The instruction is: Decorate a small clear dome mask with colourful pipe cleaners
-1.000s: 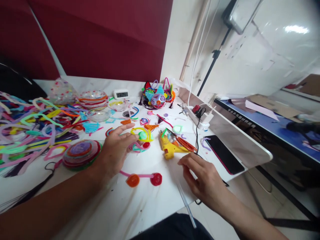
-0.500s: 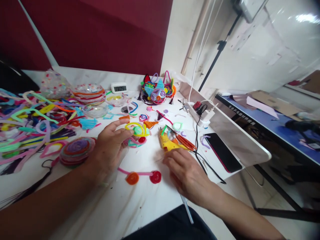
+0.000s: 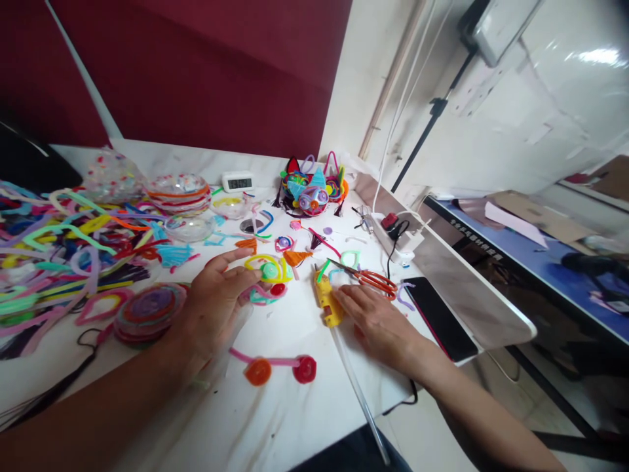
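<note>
My left hand (image 3: 213, 298) pinches a yellow pipe-cleaner loop piece (image 3: 282, 268) with a green coiled centre between thumb and fingers. Just under it sits a pink and teal coiled piece (image 3: 265, 295) with a red dot. My right hand (image 3: 376, 321) is closed at the handle side of a yellow glue gun (image 3: 328, 303), covering the handle. From the gun's rear a long clear glue stick (image 3: 361, 396) runs toward the table's front edge. Orange-handled scissors (image 3: 376, 280) lie right beside the gun. Between my arms rests a pink stem with orange and red discs (image 3: 305, 370).
Piled pipe cleaners (image 3: 54, 249) and a coiled round form (image 3: 150, 309) fill the left. Finished colourful balls (image 3: 312, 187) and a small clock (image 3: 237, 181) stand at the back. On the right are a power strip (image 3: 400, 239), a cable and a phone (image 3: 437, 318).
The glue gun has turned, its glue stick now showing at full length. My right hand has moved slightly up and right along it. The scissors have shifted right. My left hand keeps its pinch.
</note>
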Tool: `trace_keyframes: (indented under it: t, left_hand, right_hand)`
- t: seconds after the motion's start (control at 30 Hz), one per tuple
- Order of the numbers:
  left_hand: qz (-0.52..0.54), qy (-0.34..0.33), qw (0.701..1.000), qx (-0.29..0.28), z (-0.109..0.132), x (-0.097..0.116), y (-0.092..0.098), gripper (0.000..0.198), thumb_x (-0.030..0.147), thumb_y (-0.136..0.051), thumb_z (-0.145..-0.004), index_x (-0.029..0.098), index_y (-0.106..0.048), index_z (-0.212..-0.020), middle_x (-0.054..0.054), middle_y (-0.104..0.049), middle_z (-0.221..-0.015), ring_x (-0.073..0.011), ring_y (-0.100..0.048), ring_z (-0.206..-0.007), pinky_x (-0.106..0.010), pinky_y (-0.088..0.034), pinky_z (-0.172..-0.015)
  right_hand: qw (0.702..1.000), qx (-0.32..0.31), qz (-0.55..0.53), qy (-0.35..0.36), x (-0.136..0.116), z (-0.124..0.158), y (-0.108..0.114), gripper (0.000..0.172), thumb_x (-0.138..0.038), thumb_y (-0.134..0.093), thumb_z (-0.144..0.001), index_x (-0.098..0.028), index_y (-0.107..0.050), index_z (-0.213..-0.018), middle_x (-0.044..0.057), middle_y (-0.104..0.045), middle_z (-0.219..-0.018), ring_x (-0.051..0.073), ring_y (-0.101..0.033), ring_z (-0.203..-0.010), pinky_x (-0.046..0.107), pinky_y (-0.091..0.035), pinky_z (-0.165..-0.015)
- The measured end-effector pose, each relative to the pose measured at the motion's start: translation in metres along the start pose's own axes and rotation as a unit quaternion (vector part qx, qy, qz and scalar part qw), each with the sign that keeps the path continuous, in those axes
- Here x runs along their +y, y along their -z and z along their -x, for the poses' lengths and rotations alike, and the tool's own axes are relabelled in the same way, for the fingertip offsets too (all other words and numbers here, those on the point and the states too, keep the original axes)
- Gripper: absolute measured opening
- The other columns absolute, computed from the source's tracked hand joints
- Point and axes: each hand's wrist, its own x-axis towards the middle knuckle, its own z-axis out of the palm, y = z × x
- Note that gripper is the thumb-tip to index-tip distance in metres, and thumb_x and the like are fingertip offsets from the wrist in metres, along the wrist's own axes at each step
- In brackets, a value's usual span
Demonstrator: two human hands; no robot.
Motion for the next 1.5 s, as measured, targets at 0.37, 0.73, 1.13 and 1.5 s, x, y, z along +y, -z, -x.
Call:
trace_keyframes:
  t: [0.37,0.73,1.13,1.5]
  left_hand:
    - [0.006,0.016,1.000,0.014,0.002,0.003,0.000,0.049,0.011,-0.072,-0.065,0.018,-0.058,-0.111,0.003,-0.066,-0.066,-0.0108,-0.064,-0.061,-0.017,-0.050,-0.056]
    - [-0.004,0.019,0.999,0.038,0.004,0.001,0.001,0.049,0.016,-0.073,-0.064,0.018,-0.058,-0.111,0.001,-0.066,-0.069,-0.0107,-0.061,-0.063,-0.018,-0.044,-0.054]
    - [-0.006,0.033,0.999,0.037,0.009,0.004,-0.004,0.050,0.019,-0.076,-0.061,0.020,-0.059,-0.108,0.005,-0.059,-0.066,-0.0120,-0.060,-0.066,-0.022,-0.042,-0.060]
    - [0.010,0.038,0.999,0.027,0.020,0.012,-0.010,0.048,0.017,-0.074,-0.060,0.018,-0.058,-0.105,0.005,-0.061,-0.061,-0.0113,-0.058,-0.057,-0.021,-0.038,-0.054]
  right_hand:
    - [0.995,0.005,-0.097,0.002,0.009,-0.017,-0.010,0.054,-0.006,-0.053,-0.076,-0.005,-0.044,-0.129,0.018,-0.062,-0.112,0.028,-0.058,-0.102,0.043,-0.051,-0.089]
    - [0.882,0.073,-0.445,-0.139,0.011,-0.015,0.006,0.051,-0.017,-0.065,-0.071,-0.021,-0.051,-0.120,0.007,-0.064,-0.104,0.019,-0.064,-0.088,0.029,-0.052,-0.075]
    - [0.830,0.054,-0.546,-0.100,-0.013,-0.001,0.032,0.027,-0.034,-0.059,-0.089,-0.021,-0.064,-0.112,0.009,-0.069,-0.106,0.020,-0.066,-0.088,0.029,-0.055,-0.070]
    - [0.875,0.133,-0.444,-0.138,-0.041,-0.007,0.036,0.029,-0.025,-0.064,-0.079,-0.023,-0.052,-0.106,0.000,-0.066,-0.070,0.018,-0.065,-0.064,0.024,-0.048,-0.046]
